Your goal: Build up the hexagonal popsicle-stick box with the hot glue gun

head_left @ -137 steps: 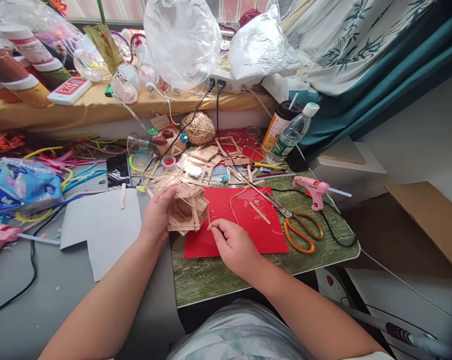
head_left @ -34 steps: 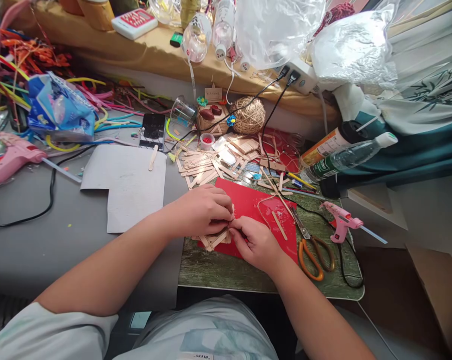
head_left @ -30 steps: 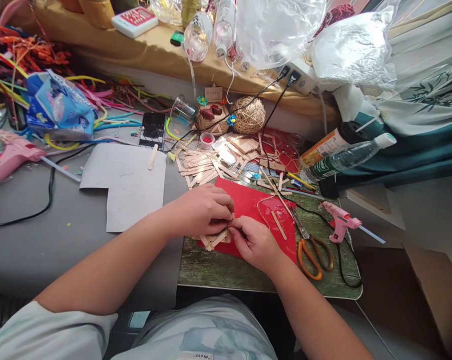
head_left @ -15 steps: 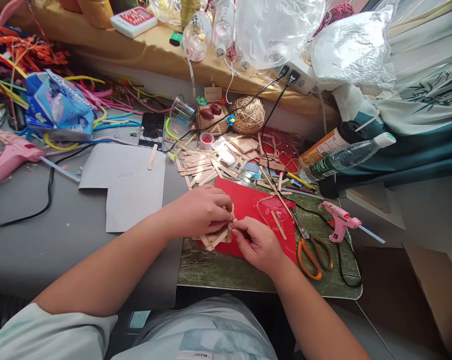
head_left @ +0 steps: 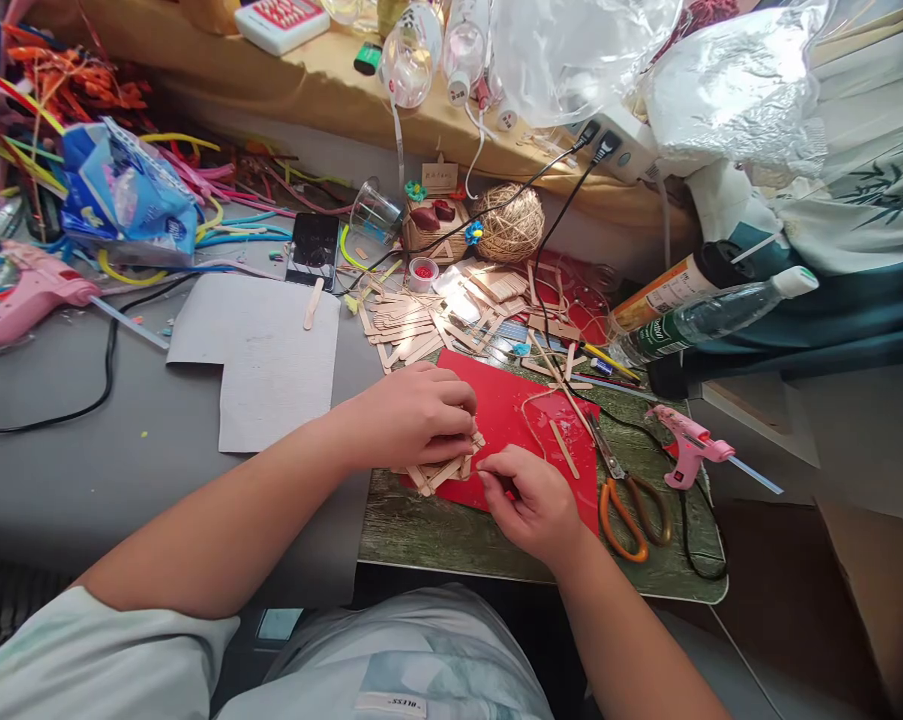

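My left hand (head_left: 432,415) is closed over a small frame of craft sticks (head_left: 428,480), pressing it down on a red sheet (head_left: 496,390). The fingers cover much of the frame's top. At the frame's right side my right hand (head_left: 533,500) pinches a thin strand, which looks like twine, between thumb and forefinger. A loop of twine (head_left: 524,410) lies on the sheet beyond that hand. One loose craft stick (head_left: 564,448) rests to the right of it.
Orange-handled scissors (head_left: 623,500) and a pink glue gun (head_left: 691,447) lie to the right. Behind the sheet are piled craft sticks (head_left: 402,320) and a twine ball (head_left: 509,222). Another glue gun (head_left: 35,290) and a grey-white board (head_left: 278,370) are at left. Black cords cross the table.
My right hand has drawn slightly away from the stick frame, to the right, with the strand in its pinch. My left hand stays on the frame. The whole view has shifted a little.
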